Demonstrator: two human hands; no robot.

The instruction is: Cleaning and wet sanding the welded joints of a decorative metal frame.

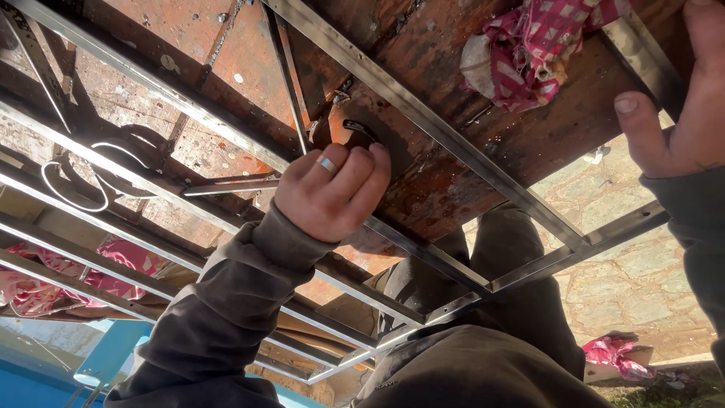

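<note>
A frame of bright steel bars (423, 113) lies over a rusty metal sheet (468, 166). My left hand (332, 193), with a ring on one finger, is closed in a fist at the middle of the frame. It grips a small dark curved metal piece (359, 128) that sticks out above the fingers. My right hand (672, 113) rests flat at the upper right on the rusty sheet beside a steel bar, thumb spread, holding nothing. Both arms wear dark grey sleeves.
A pink checked cloth (529, 45) lies on the sheet near the top. Curled steel scrollwork (75, 181) sits at the left. Below are my dark trousers (491, 302), stone paving (634, 279), another pink cloth (619, 355) and a blue object (106, 355).
</note>
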